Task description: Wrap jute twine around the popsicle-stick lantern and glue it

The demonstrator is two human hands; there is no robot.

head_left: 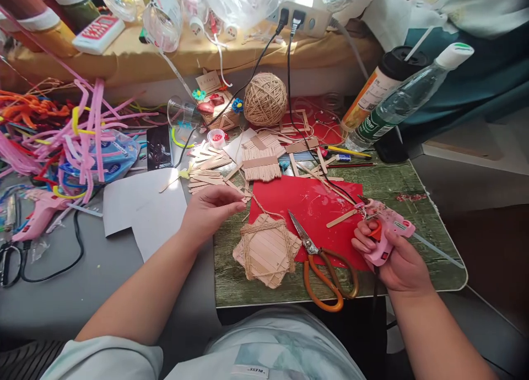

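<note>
My right hand [394, 258] is closed round a pink hot glue gun [386, 231], nozzle pointing left over a red paper sheet [308, 209], finger on its orange trigger. My left hand [210, 209] reaches toward a heap of loose popsicle sticks [209, 173], fingers pinched together at its edge; what they hold is too small to tell. Between the hands lies a star-shaped stick coaster wrapped in twine [268, 250]. Orange-handled scissors [326, 269] lie beside it. A single stick [341, 218] rests on the red sheet near the gun's nozzle.
A ball of twine [265, 98], a glued stick panel [261, 164], a water bottle [407, 96] and a glue can [378, 87] stand behind. Pink and orange pipe cleaners [74, 132] and a second pink glue gun [39, 214] lie left. Black cords cross the green mat [417, 190].
</note>
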